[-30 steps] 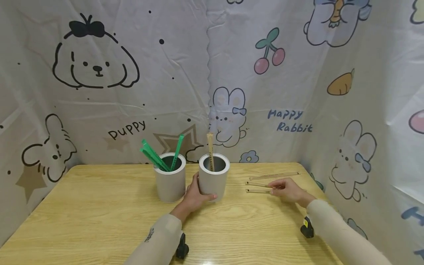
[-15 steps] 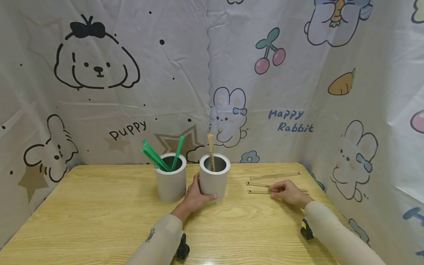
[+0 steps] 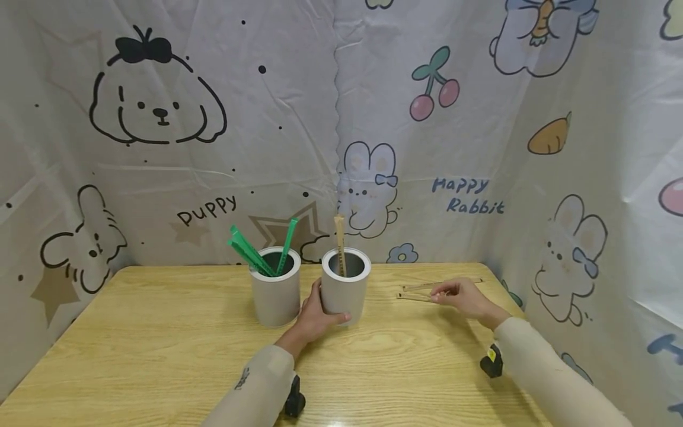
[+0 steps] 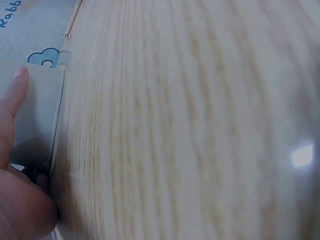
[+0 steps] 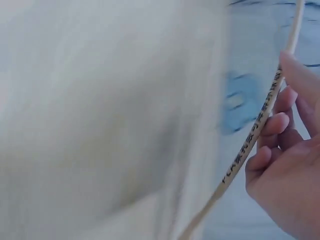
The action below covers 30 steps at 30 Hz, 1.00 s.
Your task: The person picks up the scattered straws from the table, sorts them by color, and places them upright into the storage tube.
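My left hand grips a light grey cylindrical cup from its left side, thumb across the front. One tan paper-wrapped straw stands in that cup. In the left wrist view the thumb lies along the cup's wall. Over the right part of the table, my right hand pinches another tan wrapped straw, clearest in the right wrist view as a printed straw between thumb and fingers. Below and beside this hand lie a nearer tan straw and a farther one, partly hidden.
A second grey cup stands just left of the gripped one, with several green wrapped straws leaning in it. The wooden table ends at a printed cloth backdrop behind and at the sides.
My right hand has taken up the nearest straw from the table and moved slightly up and away from me. The left hand and both cups stay in place.
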Each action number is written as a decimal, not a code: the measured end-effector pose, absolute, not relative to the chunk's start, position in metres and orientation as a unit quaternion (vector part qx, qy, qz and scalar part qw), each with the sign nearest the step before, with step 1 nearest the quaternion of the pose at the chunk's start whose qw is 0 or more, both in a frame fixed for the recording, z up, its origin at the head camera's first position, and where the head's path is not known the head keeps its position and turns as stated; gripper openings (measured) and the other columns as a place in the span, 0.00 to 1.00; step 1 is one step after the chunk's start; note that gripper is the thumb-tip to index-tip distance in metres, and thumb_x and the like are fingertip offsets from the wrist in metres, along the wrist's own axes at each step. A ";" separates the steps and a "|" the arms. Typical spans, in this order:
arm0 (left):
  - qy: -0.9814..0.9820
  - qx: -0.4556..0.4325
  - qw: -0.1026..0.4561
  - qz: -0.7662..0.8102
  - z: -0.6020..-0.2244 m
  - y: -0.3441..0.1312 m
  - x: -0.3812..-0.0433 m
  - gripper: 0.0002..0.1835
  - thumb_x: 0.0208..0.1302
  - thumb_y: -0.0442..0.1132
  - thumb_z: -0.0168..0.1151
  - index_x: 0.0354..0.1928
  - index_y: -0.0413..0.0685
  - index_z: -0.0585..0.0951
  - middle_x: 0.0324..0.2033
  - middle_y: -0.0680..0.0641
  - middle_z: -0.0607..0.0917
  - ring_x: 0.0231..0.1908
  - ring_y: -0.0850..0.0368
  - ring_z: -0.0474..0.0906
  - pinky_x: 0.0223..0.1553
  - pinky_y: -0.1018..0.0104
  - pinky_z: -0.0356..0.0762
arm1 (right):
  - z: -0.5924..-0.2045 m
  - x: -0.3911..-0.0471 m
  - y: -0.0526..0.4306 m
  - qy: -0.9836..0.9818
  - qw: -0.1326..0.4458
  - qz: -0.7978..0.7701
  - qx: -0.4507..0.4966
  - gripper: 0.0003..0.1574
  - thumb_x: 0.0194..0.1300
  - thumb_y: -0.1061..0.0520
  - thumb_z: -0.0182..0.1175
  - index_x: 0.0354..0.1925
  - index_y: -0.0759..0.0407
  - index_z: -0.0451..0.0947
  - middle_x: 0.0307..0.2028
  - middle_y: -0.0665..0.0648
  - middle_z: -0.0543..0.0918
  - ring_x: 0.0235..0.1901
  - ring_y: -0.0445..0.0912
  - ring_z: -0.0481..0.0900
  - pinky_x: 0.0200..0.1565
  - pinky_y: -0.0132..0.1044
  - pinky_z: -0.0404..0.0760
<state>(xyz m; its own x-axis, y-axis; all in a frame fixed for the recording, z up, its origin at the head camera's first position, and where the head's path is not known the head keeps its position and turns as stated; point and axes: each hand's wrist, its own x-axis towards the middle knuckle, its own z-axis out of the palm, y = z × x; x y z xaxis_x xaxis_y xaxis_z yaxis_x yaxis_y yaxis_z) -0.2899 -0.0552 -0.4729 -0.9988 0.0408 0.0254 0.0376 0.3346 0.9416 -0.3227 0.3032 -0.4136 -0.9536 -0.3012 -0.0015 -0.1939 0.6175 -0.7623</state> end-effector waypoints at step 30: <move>0.819 0.039 0.003 0.573 -0.474 -0.057 -0.292 0.60 0.51 0.42 0.81 0.79 0.47 0.51 0.72 0.34 0.67 0.71 0.34 0.64 0.72 0.37 0.61 | -0.335 -0.335 0.127 0.635 0.096 -0.759 -0.103 0.12 0.77 0.61 0.52 0.41 0.48 0.82 0.35 0.43 0.82 0.35 0.36 0.79 0.44 0.27 0.78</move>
